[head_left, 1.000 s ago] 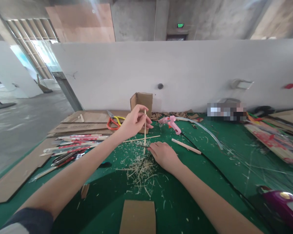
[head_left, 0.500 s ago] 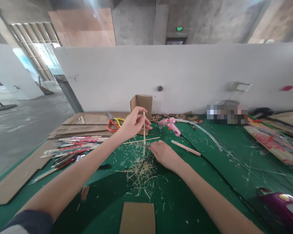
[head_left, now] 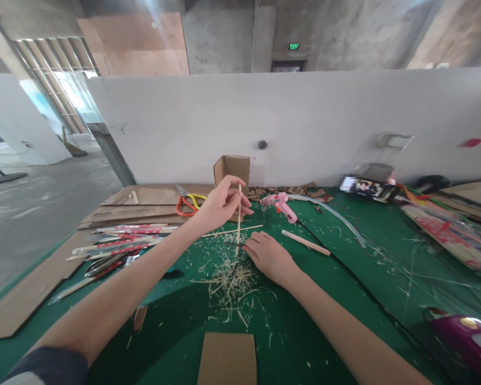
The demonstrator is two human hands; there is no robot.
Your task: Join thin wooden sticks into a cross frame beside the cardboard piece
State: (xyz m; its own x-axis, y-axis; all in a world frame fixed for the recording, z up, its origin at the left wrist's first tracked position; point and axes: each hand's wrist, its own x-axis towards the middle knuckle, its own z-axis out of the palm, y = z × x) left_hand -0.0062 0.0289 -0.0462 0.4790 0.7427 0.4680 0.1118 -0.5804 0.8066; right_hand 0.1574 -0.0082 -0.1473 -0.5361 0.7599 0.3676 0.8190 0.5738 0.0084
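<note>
My left hand (head_left: 225, 202) pinches the upper part of a thin wooden stick (head_left: 239, 227), holding it nearly upright with its lower end down. Lower and to the right, my right hand (head_left: 269, 258) is closed on a small dark blade (head_left: 233, 244), which lies across the stick near its bottom. Only a sliver of the blade shows past the fingers. Beneath the stick is a heap of curled wood shavings (head_left: 231, 280). Another thin stick (head_left: 250, 229) lies flat behind the one I hold.
A pink glue gun (head_left: 284, 207), a pale rod (head_left: 305, 243) and a black cord are on the right. Scissors (head_left: 189, 203), wrapped sticks (head_left: 124, 238) and cardboard strips lie left. A cardboard piece (head_left: 227, 359) is in front. A phone (head_left: 369, 188) leans against the back wall.
The stick's top has tipped slightly to the right with my left hand. My right hand has shifted a little, and the blade now shows across the stick's lower part.
</note>
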